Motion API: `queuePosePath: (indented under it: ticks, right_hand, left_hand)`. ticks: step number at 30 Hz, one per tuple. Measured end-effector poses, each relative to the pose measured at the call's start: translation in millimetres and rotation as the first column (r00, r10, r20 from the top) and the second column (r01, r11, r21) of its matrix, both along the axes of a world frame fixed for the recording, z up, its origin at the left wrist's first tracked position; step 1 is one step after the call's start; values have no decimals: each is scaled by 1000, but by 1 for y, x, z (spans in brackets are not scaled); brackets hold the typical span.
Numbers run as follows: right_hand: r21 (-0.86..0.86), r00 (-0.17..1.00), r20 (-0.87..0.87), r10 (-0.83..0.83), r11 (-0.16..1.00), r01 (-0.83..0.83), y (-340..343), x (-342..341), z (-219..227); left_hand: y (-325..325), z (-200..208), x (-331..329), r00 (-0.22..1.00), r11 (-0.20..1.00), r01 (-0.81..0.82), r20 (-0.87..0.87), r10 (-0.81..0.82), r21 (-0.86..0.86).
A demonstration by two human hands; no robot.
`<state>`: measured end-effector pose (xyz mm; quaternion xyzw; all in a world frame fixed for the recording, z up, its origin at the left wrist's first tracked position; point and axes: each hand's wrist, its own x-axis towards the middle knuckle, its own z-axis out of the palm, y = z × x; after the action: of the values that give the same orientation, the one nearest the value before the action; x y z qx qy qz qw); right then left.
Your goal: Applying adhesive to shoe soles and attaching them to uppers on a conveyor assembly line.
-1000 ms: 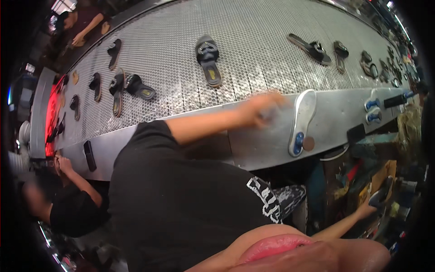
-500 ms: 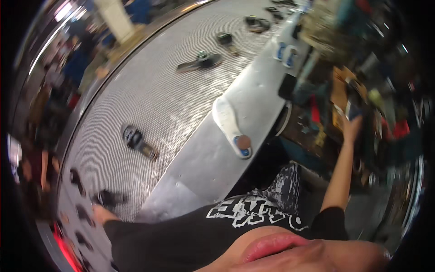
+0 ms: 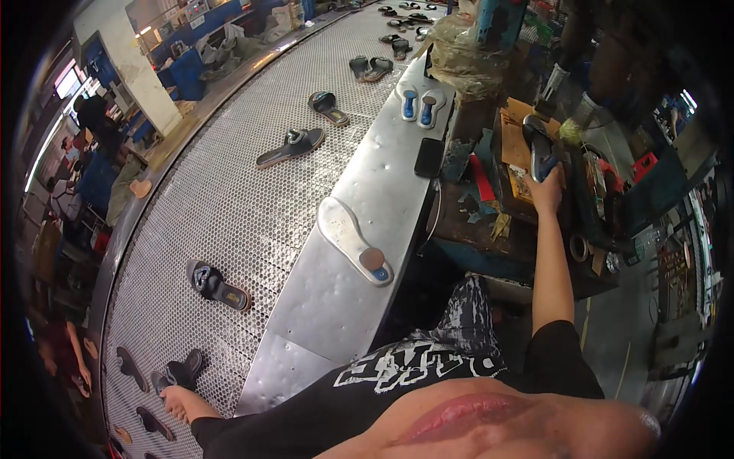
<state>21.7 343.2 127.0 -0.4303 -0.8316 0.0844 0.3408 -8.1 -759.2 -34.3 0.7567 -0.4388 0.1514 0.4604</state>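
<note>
- Black sandal (image 3: 537, 139): gripped at one end in right hand (image 3: 547, 187); best kept steady.
- Strapped sandal (image 3: 184, 370): at left hand (image 3: 180, 402), grip unclear; best handled by sole.

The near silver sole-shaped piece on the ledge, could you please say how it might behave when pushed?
The piece probably slides, as the metal ledge looks smooth; it seems stiff, given its metallic sheen, and, lying flat, unlikely to roll.
</note>
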Motion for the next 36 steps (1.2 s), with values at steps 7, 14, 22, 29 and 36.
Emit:
queuePosePath:
  ticks: [7,14,22,29,36]
  right_hand:
    - [-56,1000,-1,15,998,-15,8,0,6]
    - [-73,1000,5,13,997,-12,5,3,12]
    - [20,771,-569,287,942,-336,16,50,-8]
    - [320,-346,-925,-158,168,-932,8,164,42]
    - [-36,659,-703,268,912,-409,10,63,0]
  left_hand:
    - [21,14,28,970,950,231,23,-241,209]
    - [79,48,-7,808,742,453,125,-576,495]
    - [131,47,-51,571,516,568,143,-808,641]
    - [108,18,-56,639,626,519,222,-736,581]
    - [172,30,-92,471,481,720,156,-868,500]
